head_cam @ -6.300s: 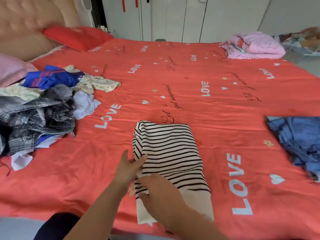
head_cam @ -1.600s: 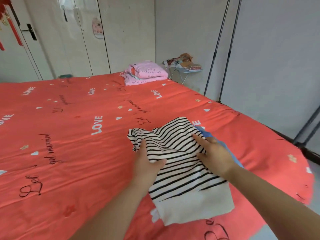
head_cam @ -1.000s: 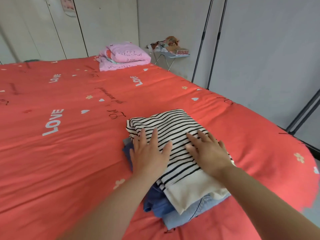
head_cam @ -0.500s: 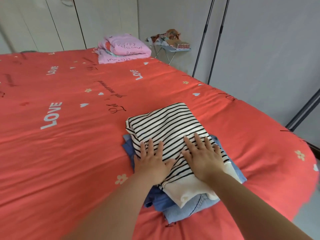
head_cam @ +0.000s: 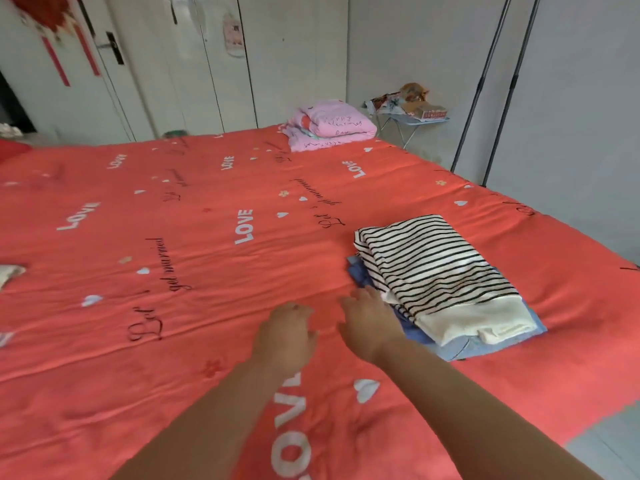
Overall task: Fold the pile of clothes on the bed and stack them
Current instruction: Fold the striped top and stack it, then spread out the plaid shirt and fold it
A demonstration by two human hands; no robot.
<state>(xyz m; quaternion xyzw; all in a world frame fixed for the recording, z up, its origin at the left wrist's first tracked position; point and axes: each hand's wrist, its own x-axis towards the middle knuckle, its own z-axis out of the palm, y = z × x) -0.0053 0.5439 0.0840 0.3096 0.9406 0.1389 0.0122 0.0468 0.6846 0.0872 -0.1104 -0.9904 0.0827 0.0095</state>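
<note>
A folded black-and-white striped shirt [head_cam: 436,268] lies on top of folded blue denim clothes [head_cam: 464,348] at the right side of the red bed [head_cam: 207,271]. My right hand [head_cam: 370,323] hovers just left of this stack, fingers relaxed, holding nothing. My left hand [head_cam: 287,336] is beside it over the red cover, fingers loosely bent, holding nothing. At the far left edge a pale scrap of the unfolded pile [head_cam: 8,273] just shows.
A folded pink blanket [head_cam: 329,124] sits at the bed's far corner. Behind it stands a small folding table [head_cam: 412,116] with clutter. White wardrobe doors [head_cam: 173,64] line the far wall. Two dark poles [head_cam: 485,84] stand by the grey wall on the right.
Both hands have lifted off the striped shirt and moved left, away from the stack. The view has swung left, so the stack now sits to the right.
</note>
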